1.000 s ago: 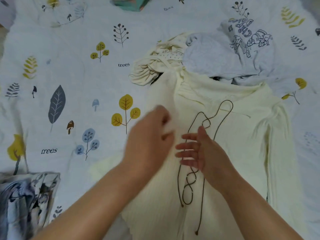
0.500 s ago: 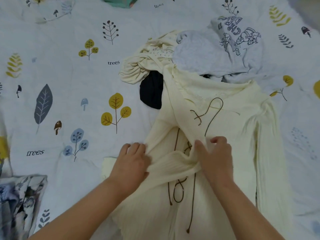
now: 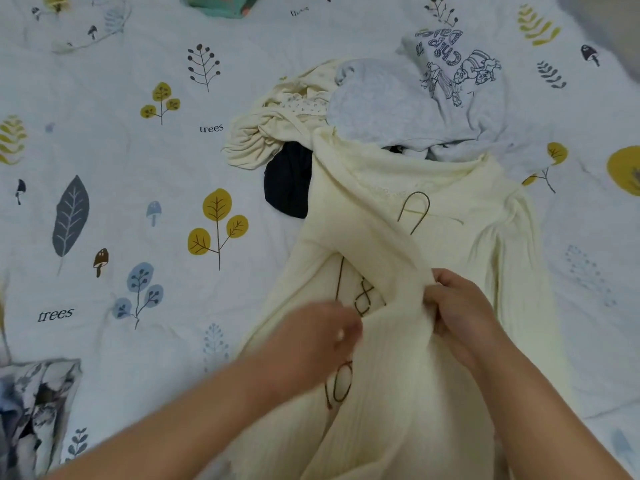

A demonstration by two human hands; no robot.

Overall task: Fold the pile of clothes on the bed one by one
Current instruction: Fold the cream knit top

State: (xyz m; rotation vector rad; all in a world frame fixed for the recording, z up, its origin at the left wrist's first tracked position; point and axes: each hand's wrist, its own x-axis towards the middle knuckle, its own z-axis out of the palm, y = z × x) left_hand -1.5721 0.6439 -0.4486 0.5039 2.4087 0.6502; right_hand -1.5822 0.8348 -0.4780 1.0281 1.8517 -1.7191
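A home bedroom: tree-printed bedspread (image 3: 138, 168) with a clothes pile (image 3: 398, 109).

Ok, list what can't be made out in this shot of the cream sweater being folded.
- Left hand, head view: motion blur hides whether its fingers grip the cream sweater.
- Brown cord: most of it is covered by the folded-over sleeve.
- Dark garment: tucked under the sweater, type unclear.
- Patterned fabric: cut off by the frame's left edge.
- Right hand: fingertips buried in the knit.

A leaf-printed bedspread (image 3: 138, 188) carries a floral cushion (image 3: 34, 410) at its near-left corner.
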